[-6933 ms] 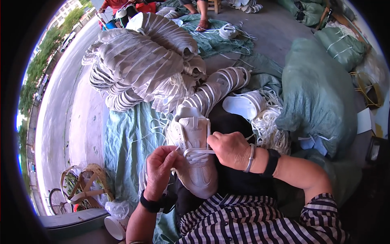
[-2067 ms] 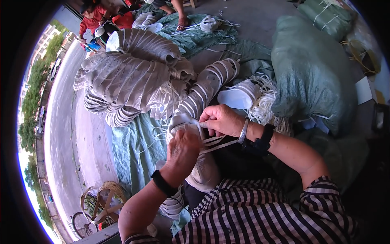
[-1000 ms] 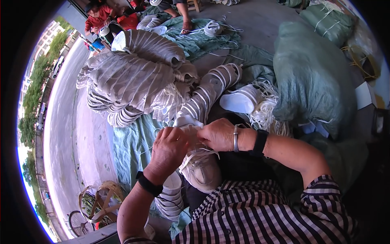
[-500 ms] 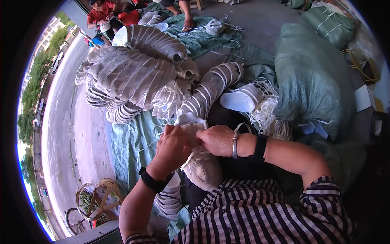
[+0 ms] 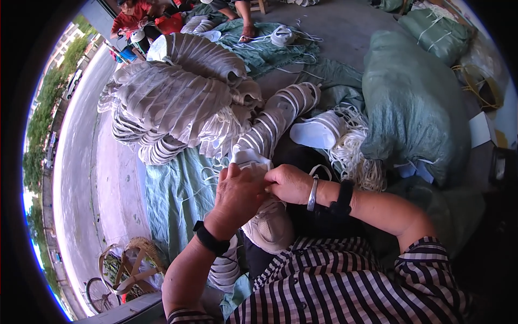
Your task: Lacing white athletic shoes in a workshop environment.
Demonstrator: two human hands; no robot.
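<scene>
A beige-white shoe upper lies on my lap, toe toward me, with white lace across its front. My left hand is closed on the upper's left side, fingers bent over the lacing area. Opposite it, my right hand pinches a white shoelace at the eyelets; the fingertips of both hands nearly meet, and most of the lace between them is hidden. Beyond the upper's raised collar runs a long row of nested uppers. More nested uppers stand beside my left forearm.
A large pile of bundled uppers lies ahead on the left, over green sheeting. White laces heap at the right near a bulging green sack. A woven basket sits lower left. Another person works at the far left.
My right hand has turned, its fingertips now closer to my left hand. My left hand has shifted slightly toward the right over the lacing. The upper stays on my lap.
</scene>
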